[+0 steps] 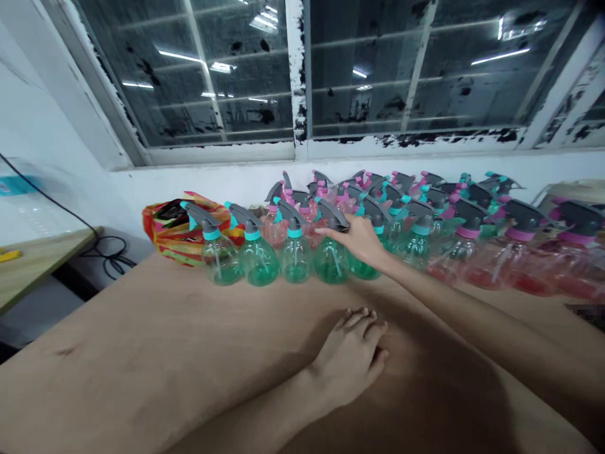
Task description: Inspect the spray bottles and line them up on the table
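A long row of small spray bottles stands along the back of the brown table (165, 353). The green spray bottles (258, 258) have grey triggers and teal collars. To the right stand the pink spray bottles (477, 265). My right hand (362, 241) reaches in from the right and closes over the head of one green spray bottle (366, 270). Its fingertips touch the grey trigger of the neighbouring green bottle (331, 258). My left hand (352, 353) lies palm down on the table in front of the row, with its fingers loosely stretched and nothing in it.
A red, yellow and green striped bag (172, 236) sits at the left end of the row. Behind the bottles are a white wall and dark windows (293, 69). A second table (33, 265) stands at the left, with black cables (108, 255) in the gap between.
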Motion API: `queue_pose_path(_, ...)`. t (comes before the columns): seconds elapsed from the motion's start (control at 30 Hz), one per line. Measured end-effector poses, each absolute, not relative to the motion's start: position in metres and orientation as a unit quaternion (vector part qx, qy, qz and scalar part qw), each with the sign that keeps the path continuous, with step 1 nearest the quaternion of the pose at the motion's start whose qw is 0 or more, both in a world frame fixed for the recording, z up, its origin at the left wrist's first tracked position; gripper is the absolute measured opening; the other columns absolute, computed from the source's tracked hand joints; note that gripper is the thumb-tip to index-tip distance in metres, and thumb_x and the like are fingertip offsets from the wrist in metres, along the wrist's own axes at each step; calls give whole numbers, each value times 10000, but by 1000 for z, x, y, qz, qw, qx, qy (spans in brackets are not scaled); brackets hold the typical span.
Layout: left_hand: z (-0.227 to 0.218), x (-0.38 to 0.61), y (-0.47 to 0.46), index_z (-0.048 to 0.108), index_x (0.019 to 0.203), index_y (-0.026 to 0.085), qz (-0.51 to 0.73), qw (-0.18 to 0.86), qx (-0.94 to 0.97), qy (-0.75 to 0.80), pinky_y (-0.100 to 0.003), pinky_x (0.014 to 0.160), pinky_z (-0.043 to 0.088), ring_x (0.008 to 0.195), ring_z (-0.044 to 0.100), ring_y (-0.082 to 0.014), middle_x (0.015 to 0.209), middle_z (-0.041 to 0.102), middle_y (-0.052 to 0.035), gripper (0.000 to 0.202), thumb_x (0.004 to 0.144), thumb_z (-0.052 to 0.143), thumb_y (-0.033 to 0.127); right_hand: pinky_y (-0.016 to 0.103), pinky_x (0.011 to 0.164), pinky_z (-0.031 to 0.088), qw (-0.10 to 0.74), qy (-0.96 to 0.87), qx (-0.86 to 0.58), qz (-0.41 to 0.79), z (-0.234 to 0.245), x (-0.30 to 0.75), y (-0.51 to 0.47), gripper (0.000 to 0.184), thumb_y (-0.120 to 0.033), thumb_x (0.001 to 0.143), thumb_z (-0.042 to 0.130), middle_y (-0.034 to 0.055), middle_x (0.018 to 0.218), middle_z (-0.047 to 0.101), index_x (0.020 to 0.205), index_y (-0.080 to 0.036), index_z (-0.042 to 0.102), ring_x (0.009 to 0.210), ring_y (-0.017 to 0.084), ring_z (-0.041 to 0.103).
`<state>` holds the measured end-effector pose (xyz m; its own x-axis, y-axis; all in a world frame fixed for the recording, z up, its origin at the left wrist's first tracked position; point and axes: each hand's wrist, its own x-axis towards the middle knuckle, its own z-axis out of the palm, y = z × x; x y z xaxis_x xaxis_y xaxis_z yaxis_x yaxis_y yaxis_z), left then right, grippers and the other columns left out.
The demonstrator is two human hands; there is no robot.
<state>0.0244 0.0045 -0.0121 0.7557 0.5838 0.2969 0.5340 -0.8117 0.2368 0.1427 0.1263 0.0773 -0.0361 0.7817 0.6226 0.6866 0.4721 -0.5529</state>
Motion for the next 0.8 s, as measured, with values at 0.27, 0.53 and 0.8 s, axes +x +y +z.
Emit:
queue_pose_path(0.27,-12,24,5,474,1227,140,177,70,935,299,-417,1059,314,1264,413,-229,1304,529,-99,338,909,501,251,313,547,425,498,-695,-505,114,69,148,139,421,-539,723,615,49,684,660,886,-154,669,601,188,570)
queue_pose_path(0.53,-7,25,4,459,1261,112,161,60,937,304,-393,1076,297,1271,405,-219,1322,515,-105,377,911,506,243,397,893,476,570,-678,-438,150,70,152,132,783,-426,721,677,167,1237,584,1368,-142,338,1121,287,559)
queue_pose_path(0.8,-4,24,4,458,1275,110,148,62,938,307,-402,1084,283,1282,388,-221,1342,495,-105,399,902,531,230,360,749,523,594,-671,-441,51,61,186,72,388,-396,822,577,74,996,672,1152,-204,507,876,210,652)
